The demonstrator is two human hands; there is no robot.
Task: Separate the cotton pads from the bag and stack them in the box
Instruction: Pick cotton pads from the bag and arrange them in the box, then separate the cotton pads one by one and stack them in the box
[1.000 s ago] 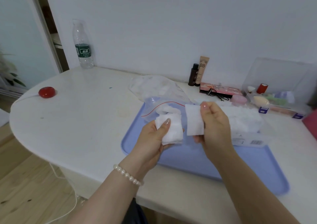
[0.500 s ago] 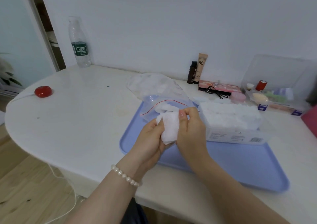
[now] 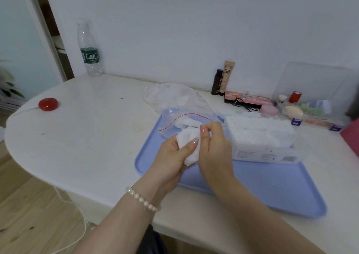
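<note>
My left hand [image 3: 174, 156] grips a small bunch of white cotton pads [image 3: 189, 146] above the blue tray [image 3: 272, 185]. My right hand [image 3: 213, 146] pinches the top edge of that bunch with thumb and forefinger. Just behind the hands lies a clear zip bag [image 3: 180, 117] with a red seal line, open, with more pads inside. To the right on the tray stands a clear plastic box [image 3: 268, 150] filled with stacked white pads [image 3: 258, 131].
A second crumpled clear bag [image 3: 171, 96] lies behind the tray. Cosmetics [image 3: 223, 82], a palette [image 3: 246, 100] and a clear organiser [image 3: 310, 106] line the back wall. A water bottle [image 3: 89, 53] stands far left, a red button [image 3: 48, 104] near the table's left edge.
My right hand held a single pad apart from the bunch a second ago; it now has come back to the bunch in my left hand and pinches its top edge.
</note>
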